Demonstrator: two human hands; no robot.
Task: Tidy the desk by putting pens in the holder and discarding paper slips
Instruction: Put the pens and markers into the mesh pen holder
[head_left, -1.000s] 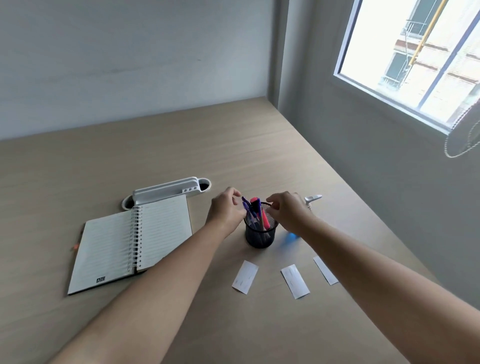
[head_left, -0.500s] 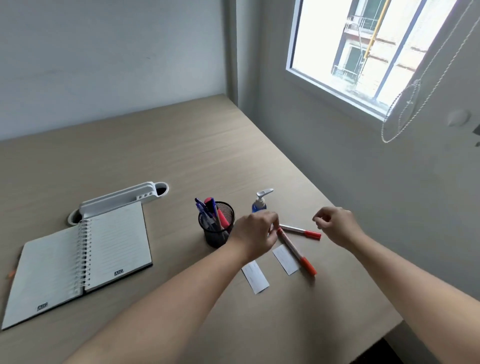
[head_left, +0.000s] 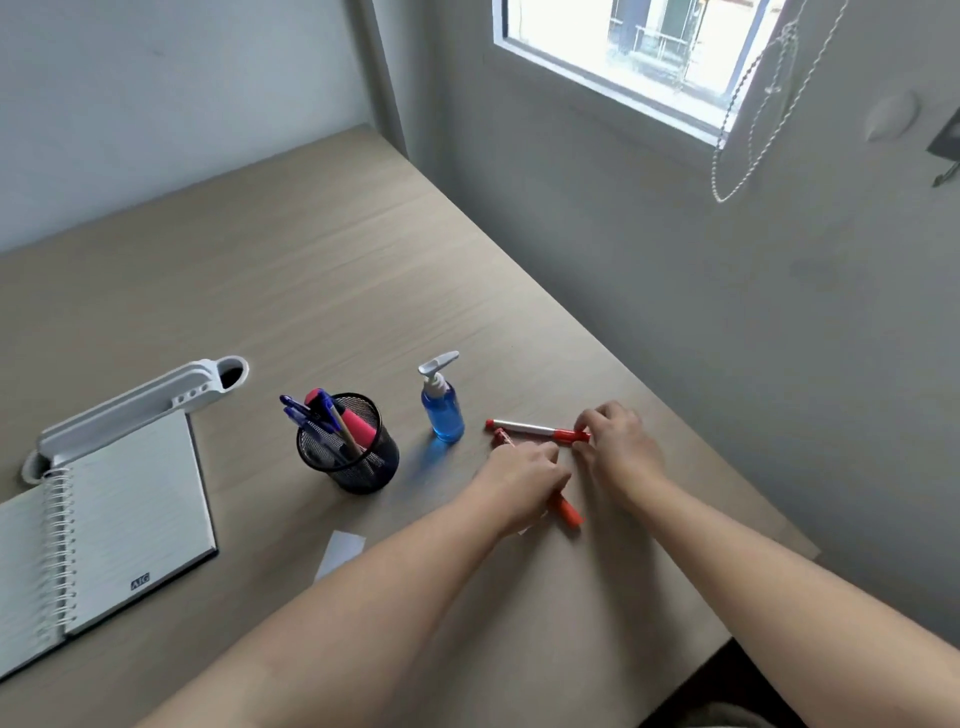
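On the smooth wood-grain desk beside grey walls, near its right edge, the left hand and right hand each pinch a slim red-capped marker.

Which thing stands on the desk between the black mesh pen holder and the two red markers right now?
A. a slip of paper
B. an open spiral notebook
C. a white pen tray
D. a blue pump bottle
D: the blue pump bottle stands upright between the pen holder on its left and the red markers on its right, where both hands are reaching; the notebook lies far off on the left.
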